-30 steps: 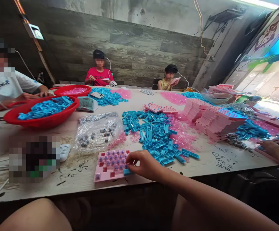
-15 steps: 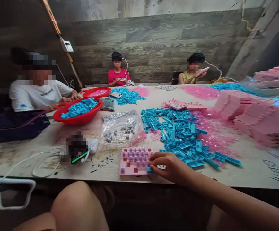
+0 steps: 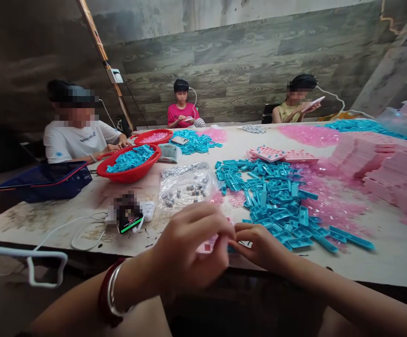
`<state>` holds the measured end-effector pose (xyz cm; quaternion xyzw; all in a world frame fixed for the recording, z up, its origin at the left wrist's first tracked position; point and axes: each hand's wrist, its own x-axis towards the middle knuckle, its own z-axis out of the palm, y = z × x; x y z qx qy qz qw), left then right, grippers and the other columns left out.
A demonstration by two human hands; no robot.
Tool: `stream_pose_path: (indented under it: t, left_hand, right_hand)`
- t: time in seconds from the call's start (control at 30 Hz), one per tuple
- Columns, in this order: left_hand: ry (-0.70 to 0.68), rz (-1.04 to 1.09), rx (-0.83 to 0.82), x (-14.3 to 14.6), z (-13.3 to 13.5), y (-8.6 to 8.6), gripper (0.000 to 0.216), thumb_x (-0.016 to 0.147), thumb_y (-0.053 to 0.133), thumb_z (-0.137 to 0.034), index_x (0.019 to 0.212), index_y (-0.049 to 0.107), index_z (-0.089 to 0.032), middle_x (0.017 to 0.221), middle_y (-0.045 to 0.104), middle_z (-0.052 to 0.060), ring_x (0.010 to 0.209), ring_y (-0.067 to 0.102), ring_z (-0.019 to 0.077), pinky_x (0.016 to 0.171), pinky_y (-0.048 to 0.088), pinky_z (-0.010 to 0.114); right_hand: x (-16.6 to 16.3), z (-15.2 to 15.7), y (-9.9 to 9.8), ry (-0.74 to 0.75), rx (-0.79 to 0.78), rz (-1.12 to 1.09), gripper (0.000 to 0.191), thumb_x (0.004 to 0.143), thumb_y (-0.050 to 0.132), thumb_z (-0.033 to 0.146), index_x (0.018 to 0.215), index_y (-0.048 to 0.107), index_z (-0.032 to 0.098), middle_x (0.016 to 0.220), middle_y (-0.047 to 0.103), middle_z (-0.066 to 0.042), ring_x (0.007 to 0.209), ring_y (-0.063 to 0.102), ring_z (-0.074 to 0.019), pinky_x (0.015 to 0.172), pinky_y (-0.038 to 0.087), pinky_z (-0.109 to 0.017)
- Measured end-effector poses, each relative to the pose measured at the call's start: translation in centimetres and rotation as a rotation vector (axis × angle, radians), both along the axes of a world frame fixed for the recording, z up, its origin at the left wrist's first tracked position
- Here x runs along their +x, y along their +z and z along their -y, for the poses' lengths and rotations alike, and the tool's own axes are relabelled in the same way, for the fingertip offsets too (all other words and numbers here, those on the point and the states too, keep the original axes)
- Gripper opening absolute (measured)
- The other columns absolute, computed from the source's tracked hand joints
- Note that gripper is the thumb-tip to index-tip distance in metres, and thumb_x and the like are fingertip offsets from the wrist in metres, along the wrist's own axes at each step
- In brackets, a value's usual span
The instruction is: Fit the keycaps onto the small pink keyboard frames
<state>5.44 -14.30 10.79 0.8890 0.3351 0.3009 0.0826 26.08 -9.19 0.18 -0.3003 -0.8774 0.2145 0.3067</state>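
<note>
My left hand (image 3: 189, 245) is closed over the pink keypad tray (image 3: 208, 244) at the table's near edge and hides most of it. A red and a silver bangle sit on that wrist. My right hand (image 3: 255, 243) pinches at the tray's right end, where a small blue piece (image 3: 232, 248) shows between the fingers. The heap of loose blue plastic pieces (image 3: 270, 196) lies just beyond both hands.
Clear pink bits (image 3: 326, 196) and stacked pink trays (image 3: 389, 173) lie at right. A plastic bag of small grey parts (image 3: 185, 187), a phone with a white cable (image 3: 128, 216), red bowls (image 3: 129, 164) and a dark blue tray (image 3: 45, 180) are at left. Three people sit around the table.
My left hand came up from below and closed over the pink tray. The view swung left, so the pink stacks slid toward the right edge. My right hand stayed at the tray's right end.
</note>
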Motion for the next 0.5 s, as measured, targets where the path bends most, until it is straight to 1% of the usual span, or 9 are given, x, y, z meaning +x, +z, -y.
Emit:
stream_pose_path:
  t: [0.07,0.13,0.2,0.27,0.37,0.5]
  left_hand:
    - [0.02,-0.108,-0.073,1.1,-1.8,-1.5,0.015,0.085,0.047,-0.021,0.083,0.062,-0.017,0.081,0.061,0.003,0.073,0.054,0.0134,0.067,0.043,0.026]
    - [0.045,-0.238,-0.175,1.8,-3.7,-3.4,0.012,0.082,0.052,-0.023,0.083,0.063,-0.016,0.079,0.061,0.003,0.072,0.054,0.0147,0.064,0.041,0.026]
    - [0.02,-0.283,-0.27,2.1,-5.3,-5.3,0.013,0.079,0.057,-0.026,0.081,0.064,-0.015,0.077,0.061,0.003,0.07,0.054,0.0145,0.061,0.038,0.024]
    - [-0.023,-0.269,-0.323,2.1,-6.2,-6.6,0.012,0.077,0.059,-0.026,0.077,0.065,-0.016,0.074,0.061,0.002,0.069,0.053,0.0137,0.06,0.037,0.022]
    - [-0.05,-0.213,-0.364,1.9,-6.8,-7.3,0.009,0.076,0.06,-0.022,0.076,0.067,-0.016,0.073,0.061,0.001,0.069,0.053,0.0126,0.061,0.036,0.021]
    - [-0.054,-0.191,-0.4,1.8,-7.2,-7.4,0.008,0.074,0.064,-0.022,0.076,0.07,-0.017,0.07,0.061,0.001,0.066,0.052,0.0114,0.059,0.035,0.02]
  right_hand:
    - [0.0,0.0,0.2,0.005,-0.022,-0.013,0.025,0.084,0.051,0.023,0.066,0.067,0.018,0.079,0.067,-0.007,0.073,0.063,-0.0145,0.065,0.049,-0.024]
    - [0.0,0.0,0.4,0.012,-0.041,-0.021,0.023,0.084,0.052,0.023,0.067,0.068,0.017,0.081,0.068,-0.007,0.075,0.063,-0.0145,0.067,0.048,-0.024]
    - [0.2,-0.1,0.5,0.022,-0.058,-0.013,0.022,0.084,0.052,0.024,0.07,0.068,0.017,0.083,0.068,-0.008,0.075,0.063,-0.0144,0.067,0.048,-0.024]
    - [0.3,-0.3,0.5,0.033,-0.069,-0.001,0.022,0.085,0.052,0.025,0.073,0.069,0.017,0.083,0.068,-0.008,0.074,0.063,-0.0142,0.066,0.048,-0.024]
    - [0.5,-0.4,0.6,0.056,-0.081,0.019,0.022,0.085,0.051,0.025,0.077,0.07,0.017,0.085,0.067,-0.008,0.076,0.062,-0.0147,0.067,0.047,-0.025]
    - [0.6,-0.4,0.8,0.079,-0.085,0.042,0.021,0.085,0.051,0.024,0.079,0.07,0.017,0.09,0.066,-0.008,0.082,0.062,-0.0156,0.071,0.047,-0.026]
